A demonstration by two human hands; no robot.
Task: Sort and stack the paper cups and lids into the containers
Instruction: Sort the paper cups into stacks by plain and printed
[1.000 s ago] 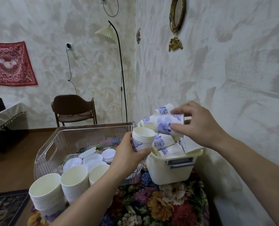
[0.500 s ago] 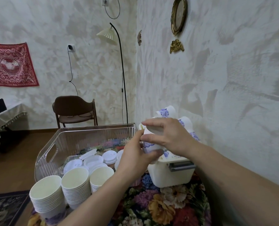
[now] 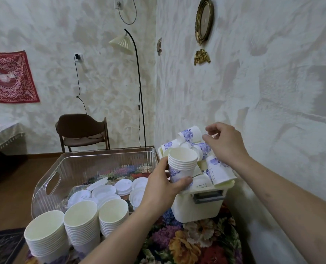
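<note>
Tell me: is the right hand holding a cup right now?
No. The right hand hovers with loose fingers over the loose cups, gripping nothing.

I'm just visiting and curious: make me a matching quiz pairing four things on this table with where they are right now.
Things:
1. nested stack of blue-flowered paper cups
2. flat white plastic lids
3. loose blue-flowered paper cups
4. three tall stacks of plain white paper cups

Places:
A. piled in the cream plastic bin
B. held in the left hand
C. standing in front of the clear basket
D. lying in the clear plastic basket

Pairs: 1-B, 2-D, 3-A, 4-C
</note>
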